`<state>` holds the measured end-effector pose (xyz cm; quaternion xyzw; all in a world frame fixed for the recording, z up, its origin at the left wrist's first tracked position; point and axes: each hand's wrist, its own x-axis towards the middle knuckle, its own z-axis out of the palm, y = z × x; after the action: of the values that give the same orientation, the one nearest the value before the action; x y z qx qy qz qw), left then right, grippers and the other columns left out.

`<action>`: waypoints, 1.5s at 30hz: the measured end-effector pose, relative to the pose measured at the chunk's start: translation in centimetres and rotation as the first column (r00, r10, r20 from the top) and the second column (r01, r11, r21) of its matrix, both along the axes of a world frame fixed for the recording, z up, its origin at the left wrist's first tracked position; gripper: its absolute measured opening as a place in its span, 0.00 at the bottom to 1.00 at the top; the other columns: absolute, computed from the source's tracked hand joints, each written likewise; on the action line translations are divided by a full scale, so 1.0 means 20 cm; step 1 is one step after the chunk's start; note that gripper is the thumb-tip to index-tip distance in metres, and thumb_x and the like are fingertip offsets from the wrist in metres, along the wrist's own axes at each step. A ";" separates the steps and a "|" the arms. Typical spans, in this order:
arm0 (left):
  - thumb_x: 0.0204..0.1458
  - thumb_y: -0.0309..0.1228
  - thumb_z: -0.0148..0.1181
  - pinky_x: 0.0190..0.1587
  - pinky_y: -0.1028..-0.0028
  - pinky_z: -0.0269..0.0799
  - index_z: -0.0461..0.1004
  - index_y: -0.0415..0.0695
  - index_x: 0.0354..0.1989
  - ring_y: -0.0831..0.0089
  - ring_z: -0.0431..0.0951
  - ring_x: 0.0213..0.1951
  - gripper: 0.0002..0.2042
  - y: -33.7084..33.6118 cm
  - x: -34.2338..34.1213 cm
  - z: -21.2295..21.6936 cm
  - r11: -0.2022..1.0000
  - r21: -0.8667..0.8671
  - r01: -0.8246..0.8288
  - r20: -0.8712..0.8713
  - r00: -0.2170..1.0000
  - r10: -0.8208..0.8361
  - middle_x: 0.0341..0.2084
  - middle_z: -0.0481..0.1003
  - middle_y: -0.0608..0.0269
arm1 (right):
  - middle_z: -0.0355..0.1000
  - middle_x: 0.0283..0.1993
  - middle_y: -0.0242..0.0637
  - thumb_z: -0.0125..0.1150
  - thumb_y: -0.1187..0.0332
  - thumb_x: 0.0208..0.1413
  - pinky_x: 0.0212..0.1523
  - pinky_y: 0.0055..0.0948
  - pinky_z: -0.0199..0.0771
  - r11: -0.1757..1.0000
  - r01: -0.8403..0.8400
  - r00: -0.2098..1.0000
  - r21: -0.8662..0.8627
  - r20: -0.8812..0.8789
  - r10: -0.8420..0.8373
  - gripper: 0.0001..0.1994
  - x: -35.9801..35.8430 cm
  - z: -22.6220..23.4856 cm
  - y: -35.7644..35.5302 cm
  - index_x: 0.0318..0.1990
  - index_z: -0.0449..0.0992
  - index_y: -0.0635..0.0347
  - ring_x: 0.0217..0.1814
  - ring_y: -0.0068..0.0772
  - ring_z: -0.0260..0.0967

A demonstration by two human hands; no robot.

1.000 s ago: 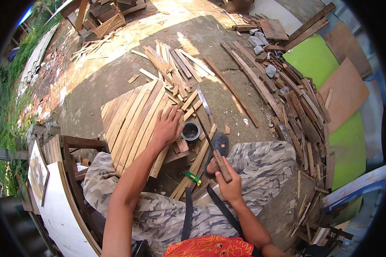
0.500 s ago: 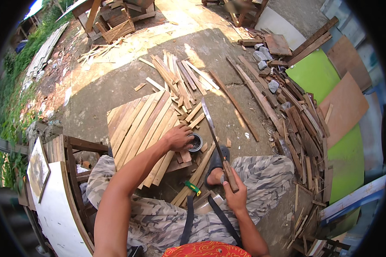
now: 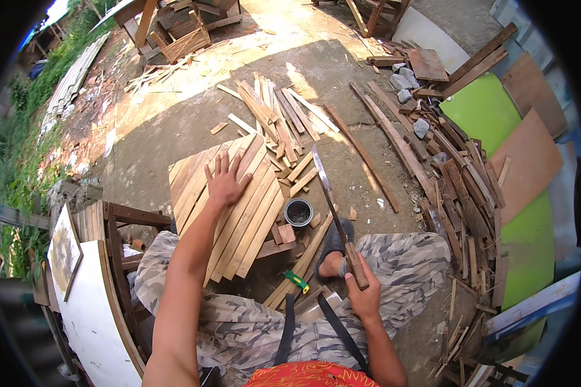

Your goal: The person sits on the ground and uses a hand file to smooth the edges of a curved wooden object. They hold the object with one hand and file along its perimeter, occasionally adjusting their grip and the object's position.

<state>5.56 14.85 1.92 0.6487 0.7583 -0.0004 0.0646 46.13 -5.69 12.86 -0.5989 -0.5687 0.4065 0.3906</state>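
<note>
Here, seen from the head camera: my left hand (image 3: 226, 180) lies flat on the slat panel (image 3: 229, 206), fingers (image 3: 208, 166) spread apart, palm pressing the boards near the panel's upper middle. My right hand (image 3: 363, 293) sits to the right of the panel and nearer to me, fingers clamped around the wooden handle of a long blade (image 3: 328, 193). The blade runs up and away from that hand, its tip reaching past the panel's upper right corner, over the concrete ground (image 3: 161, 135).

Panel itself: pale wooden slats side by side, tilted on the diagonal, resting in front of my knees. A small round tin (image 3: 298, 211) stands just beside the panel's right edge, between panel and blade. A green-handled tool (image 3: 297, 282) lies below the panel's lower right corner. Beyond the panel's far edge, a loose heap of cut strips (image 3: 274, 113). Well right of the panel, a scrap-wood pile (image 3: 458, 187) and green sheets (image 3: 484, 109). Left of the panel, a dark wooden frame (image 3: 119, 226) and a white board (image 3: 90, 309). My foot in a dark sandal (image 3: 334, 238) rests right of the panel, under the blade.
</note>
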 end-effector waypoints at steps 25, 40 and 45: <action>0.55 0.70 0.52 0.63 0.53 0.68 0.76 0.38 0.60 0.43 0.74 0.62 0.44 -0.63 -0.58 -0.05 0.611 -0.121 -0.783 0.482 0.491 0.725 0.57 0.75 0.36 | 0.76 0.43 0.49 0.70 0.71 0.55 0.44 0.47 0.74 0.925 -0.362 0.838 -0.119 0.394 0.379 0.14 -0.53 -0.23 0.28 0.44 0.71 0.60 0.45 0.59 0.75; 0.54 0.68 0.56 0.49 0.57 0.75 0.86 0.42 0.43 0.50 0.84 0.43 0.36 -0.68 -0.66 -0.14 0.658 -0.081 -0.749 0.621 0.479 0.621 0.37 0.84 0.43 | 0.73 0.41 0.47 0.78 0.71 0.47 0.43 0.46 0.73 0.935 -0.350 0.865 0.058 0.404 0.298 0.22 -0.55 -0.68 0.32 0.44 0.69 0.60 0.43 0.56 0.73; 0.54 0.68 0.57 0.46 0.53 0.74 0.85 0.40 0.37 0.44 0.83 0.41 0.36 -0.74 -0.66 -0.20 0.619 -0.032 -0.785 0.671 0.442 0.595 0.35 0.82 0.39 | 0.74 0.41 0.48 0.77 0.72 0.47 0.44 0.45 0.73 0.955 -0.295 0.902 -0.016 0.324 0.284 0.21 -0.56 -0.69 0.31 0.44 0.69 0.60 0.43 0.57 0.74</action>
<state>-7.55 0.14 -2.08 0.2398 0.8809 0.3492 0.2112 34.95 0.41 -1.02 -0.5596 -0.7142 0.3470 0.2376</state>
